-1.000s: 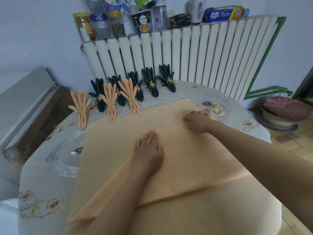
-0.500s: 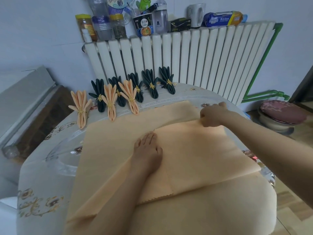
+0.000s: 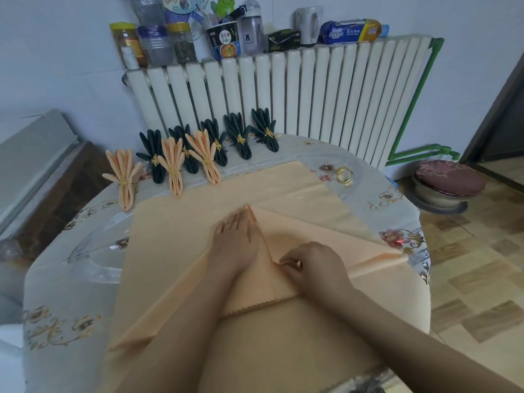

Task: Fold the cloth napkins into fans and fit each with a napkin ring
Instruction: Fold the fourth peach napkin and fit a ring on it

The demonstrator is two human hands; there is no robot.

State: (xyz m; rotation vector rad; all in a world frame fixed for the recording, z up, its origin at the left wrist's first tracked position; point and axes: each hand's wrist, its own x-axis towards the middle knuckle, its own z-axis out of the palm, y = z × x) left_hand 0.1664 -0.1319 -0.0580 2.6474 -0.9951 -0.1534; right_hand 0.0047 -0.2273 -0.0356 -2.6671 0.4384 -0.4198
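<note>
Your right hand [image 3: 314, 268] pulled back from the far edge, fingers now pinching a napkin [image 3: 181, 239] pleat; left hand [image 3: 236, 242] flat, fingers straight. Ease off and the pleat likely slips.

The left hand [image 3: 235, 245] is lying flat, palm down, with its fingers straight and together, pointing away. The right hand [image 3: 314, 268] is sitting just beside it, fingers curled and pinching the napkin [image 3: 297, 205].

Pale blue wall [image 3: 71, 66], white radiator [image 3: 283, 95], wood-pattern floor [image 3: 476, 279], round table [image 3: 71, 293]
</note>
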